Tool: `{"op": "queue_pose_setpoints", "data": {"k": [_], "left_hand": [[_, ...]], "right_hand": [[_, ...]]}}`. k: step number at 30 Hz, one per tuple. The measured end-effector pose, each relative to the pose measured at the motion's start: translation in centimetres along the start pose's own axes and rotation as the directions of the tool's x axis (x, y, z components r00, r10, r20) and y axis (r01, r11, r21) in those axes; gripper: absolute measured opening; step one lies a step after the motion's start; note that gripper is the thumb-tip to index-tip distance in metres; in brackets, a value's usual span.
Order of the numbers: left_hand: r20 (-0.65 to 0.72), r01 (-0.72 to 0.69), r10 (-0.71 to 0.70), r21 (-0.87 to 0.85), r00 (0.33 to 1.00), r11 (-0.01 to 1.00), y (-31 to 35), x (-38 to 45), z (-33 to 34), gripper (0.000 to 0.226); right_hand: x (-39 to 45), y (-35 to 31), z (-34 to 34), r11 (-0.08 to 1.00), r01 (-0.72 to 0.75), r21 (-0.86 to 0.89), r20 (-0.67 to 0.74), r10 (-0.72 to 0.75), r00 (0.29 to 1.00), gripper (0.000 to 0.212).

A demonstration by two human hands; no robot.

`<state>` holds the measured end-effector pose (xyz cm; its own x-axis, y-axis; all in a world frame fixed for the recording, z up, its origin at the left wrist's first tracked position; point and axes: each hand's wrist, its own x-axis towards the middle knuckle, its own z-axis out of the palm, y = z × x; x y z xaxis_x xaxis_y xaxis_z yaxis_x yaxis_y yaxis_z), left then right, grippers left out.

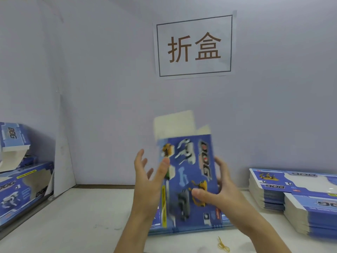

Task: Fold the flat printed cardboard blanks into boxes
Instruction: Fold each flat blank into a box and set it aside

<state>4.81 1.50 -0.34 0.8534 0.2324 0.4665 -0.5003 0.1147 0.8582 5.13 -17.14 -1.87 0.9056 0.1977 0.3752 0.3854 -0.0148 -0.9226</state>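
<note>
Cardboard blank (189,179), printed blue with dog figures and a "DOG" logo, stands upright above the middle of the desk (76,216), its pale unprinted flaps (175,123) pointing up toward the wall sign (194,46). Your right hand (218,190) holds it at the right edge, thumb across the printed face and fingers curled behind. Your left hand (149,178) is spread, fingers straight; its thumb lies against the blank's left edge, though motion blur makes it hard to tell whether it presses or only touches. More flat blanks (184,229) lie on the desk beneath. Two stacks of flat blanks (291,196) sit at the right. Folded boxes (21,190) are piled at the left. A yellow rubber band (223,245) lies near you on the desk.
</note>
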Motion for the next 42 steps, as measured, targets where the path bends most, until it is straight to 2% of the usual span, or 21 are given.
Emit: {"op": "queue_pose_setpoints", "data": {"k": [2, 4, 6, 9, 11, 15, 18, 20, 25, 26, 28, 30, 34, 37, 40, 42], "left_hand": [[0.002, -0.032, 0.032, -0.066, 0.999, 0.997, 0.2, 0.2, -0.2, 0.060], [-0.024, -0.047, 0.046, -0.060, 0.999, 0.997, 0.0, 0.2, -0.2, 0.050], [-0.049, -0.063, 0.061, -0.035, 0.997, 0.997, -0.3, 0.0, -0.1, 0.053], [0.020, -0.070, 0.071, -0.045, 0.997, 0.997, -0.7, -0.5, 0.6, 0.065], [0.063, -0.064, 0.067, -0.049, 0.996, 0.997, -1.1, -0.7, 1.0, 0.067], [0.119, -0.116, 0.115, 0.005, 0.986, 0.993, -1.3, -1.1, 1.4, 0.065], [0.112, -0.125, 0.125, -0.013, 0.986, 0.992, -1.1, -1.4, 1.7, 0.081], [0.121, -0.105, 0.107, -0.015, 0.987, 0.994, -1.3, -1.4, 1.9, 0.082], [0.161, -0.127, 0.121, 0.029, 0.980, 0.992, -1.9, -1.1, 1.6, 0.054], [0.165, -0.107, 0.103, 0.015, 0.981, 0.994, -2.0, -1.1, 1.6, 0.048], [0.156, 0.002, 0.010, -0.077, 0.988, 0.997, -2.2, -1.2, 1.7, 0.034], [0.097, 0.091, -0.078, -0.136, 0.992, 0.986, -2.5, -1.1, 1.7, 0.027], [-0.079, 0.051, -0.051, -0.010, 0.996, 0.999, -2.8, -0.6, 1.5, 0.026], [-0.060, 0.078, -0.079, -0.024, 0.995, 0.997, -2.7, -0.5, 1.4, 0.016], [-0.015, 0.124, -0.126, -0.101, 0.992, 0.987, -2.5, -0.7, 1.4, 0.043], [0.010, 0.115, -0.114, -0.080, 0.993, 0.990, -2.3, -0.7, 1.5, 0.050]], "right_hand": [[-0.2, 0.0, 0.5, 0.995, -0.067, -0.067, 0.148, 0.077, 0.986, 0.097], [-0.2, 0.2, 1.2, 0.991, -0.113, -0.066, 0.210, 0.124, 0.970, 0.092], [-0.1, 0.3, 2.0, 0.994, -0.111, -0.012, 0.162, 0.112, 0.980, 0.080], [0.1, 0.3, 2.3, 0.997, 0.027, 0.071, -0.036, -0.025, 0.999, 0.071], [0.3, 0.2, 2.1, 0.987, 0.105, 0.124, -0.112, -0.091, 0.990, 0.070], [0.3, 0.0, 1.2, 0.978, 0.139, 0.158, -0.111, -0.122, 0.986, 0.067], [0.3, 0.3, 1.2, 0.969, 0.194, 0.152, -0.111, -0.178, 0.978, 0.065], [0.4, 0.6, 1.2, 0.963, 0.231, 0.140, -0.109, -0.217, 0.970, 0.063], [0.4, 0.8, 1.2, 0.969, 0.150, 0.196, -0.120, -0.129, 0.984, 0.036], [0.4, 0.6, 1.2, 0.971, 0.142, 0.190, -0.134, -0.118, 0.984, 0.032], [0.5, 0.2, 1.5, 0.980, 0.132, 0.151, -0.174, -0.105, 0.979, 0.039], [0.7, -0.1, 1.6, 0.991, 0.109, 0.077, -0.201, -0.092, 0.975, 0.041], [1.1, 0.5, 1.2, 0.999, 0.033, 0.024, -0.192, -0.028, 0.981, 0.024], [1.2, 0.9, 1.0, 0.997, -0.027, 0.072, -0.179, 0.040, 0.983, 0.009], [1.3, 0.9, 0.7, 0.994, -0.054, 0.093, -0.190, 0.070, 0.979, 0.028], [1.3, 0.6, 0.7, 0.993, -0.059, 0.106, -0.171, 0.077, 0.982, 0.032]]}}
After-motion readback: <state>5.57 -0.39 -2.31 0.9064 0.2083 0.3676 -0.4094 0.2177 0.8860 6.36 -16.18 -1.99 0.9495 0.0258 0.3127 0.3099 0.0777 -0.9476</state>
